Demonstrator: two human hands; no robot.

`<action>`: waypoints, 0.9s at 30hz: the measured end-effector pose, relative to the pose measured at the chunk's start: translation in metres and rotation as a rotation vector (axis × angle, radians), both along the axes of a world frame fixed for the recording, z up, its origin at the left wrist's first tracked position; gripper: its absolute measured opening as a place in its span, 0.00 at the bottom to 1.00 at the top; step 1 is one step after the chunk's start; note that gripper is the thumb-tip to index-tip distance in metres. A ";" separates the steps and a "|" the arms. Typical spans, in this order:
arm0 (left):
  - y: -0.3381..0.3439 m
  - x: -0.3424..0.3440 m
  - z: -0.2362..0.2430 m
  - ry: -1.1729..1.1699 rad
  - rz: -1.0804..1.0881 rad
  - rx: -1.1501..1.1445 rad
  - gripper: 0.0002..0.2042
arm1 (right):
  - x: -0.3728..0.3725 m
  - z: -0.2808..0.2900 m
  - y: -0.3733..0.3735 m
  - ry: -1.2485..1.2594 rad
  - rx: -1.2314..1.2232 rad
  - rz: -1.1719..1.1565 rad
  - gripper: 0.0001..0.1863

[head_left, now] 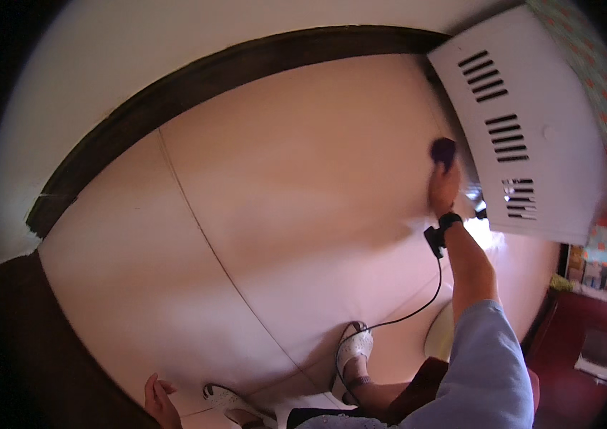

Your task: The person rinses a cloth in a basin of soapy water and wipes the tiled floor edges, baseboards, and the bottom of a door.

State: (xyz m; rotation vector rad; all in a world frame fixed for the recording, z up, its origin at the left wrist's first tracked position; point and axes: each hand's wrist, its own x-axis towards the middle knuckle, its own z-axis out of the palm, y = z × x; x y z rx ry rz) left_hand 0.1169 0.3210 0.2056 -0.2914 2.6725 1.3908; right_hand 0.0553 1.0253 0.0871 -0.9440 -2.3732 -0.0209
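Observation:
My right hand (444, 187) reaches forward, low over the tiled floor beside a white slotted panel (554, 136). Its fingers are closed on a small dark rounded thing (443, 151), blurred, whose kind I cannot make out. A black strap with a small device (436, 239) is round my right wrist, and a black cable (418, 311) runs down from it past my foot. At the lower left, my left hand (160, 397) hangs over the floor with nothing in it, its fingers loosely bent and apart.
A dark skirting board (267, 53) curves along the pale wall. My feet in white sandals (355, 344) stand near the lower edge. A pale round object (441, 332) is by my right arm. Patterned cloth (589, 64) hangs at the panel's far side. A dark red cabinet (568, 350) stands lower right.

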 end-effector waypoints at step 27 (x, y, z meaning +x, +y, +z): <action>-0.023 -0.037 -0.060 -0.002 -0.108 0.191 0.09 | -0.249 0.000 -0.438 -0.039 -0.281 0.839 0.20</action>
